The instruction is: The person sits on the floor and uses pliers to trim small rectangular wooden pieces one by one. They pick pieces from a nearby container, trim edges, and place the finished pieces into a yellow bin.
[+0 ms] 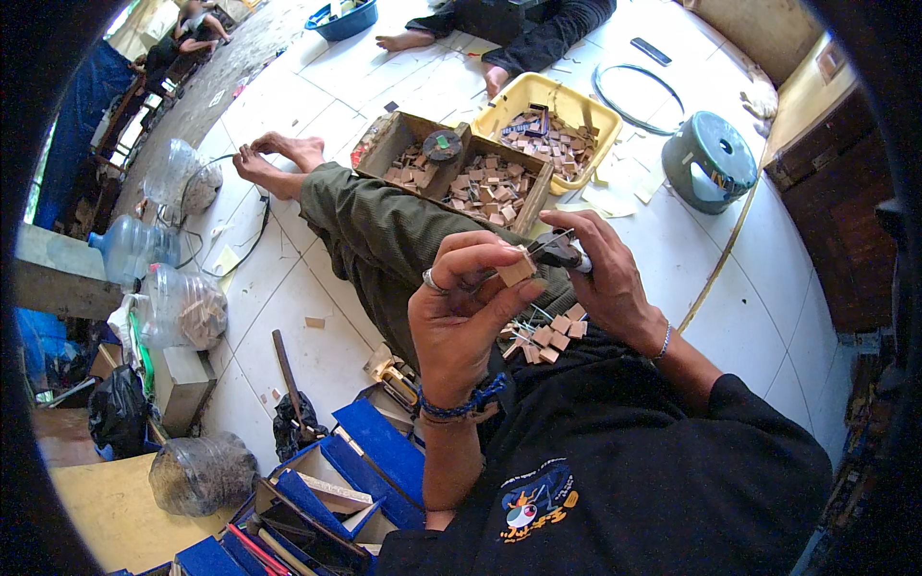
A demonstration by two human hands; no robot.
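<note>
My left hand [449, 312] pinches a small wooden block [517, 270] between thumb and fingers, in front of my chest. In my right hand [615, 288] is a pair of pliers [559, 252] with dark jaws and a pale handle. Its jaws are close to the block's upper edge, beside a thin metal wire; whether they grip the wire I cannot tell. Several wooden blocks [551, 338], some with thin metal pins, lie in my lap just below both hands.
Beyond my leg stand a divided wooden box [538, 197] and a yellow basin [607, 154], both holding wooden blocks. A green round tin [709, 165] and a wire coil [642, 123] lie right. Blue boxes [379, 451] and plastic bottles [134, 248] stand left. Another person's legs [547, 46] show at the far side.
</note>
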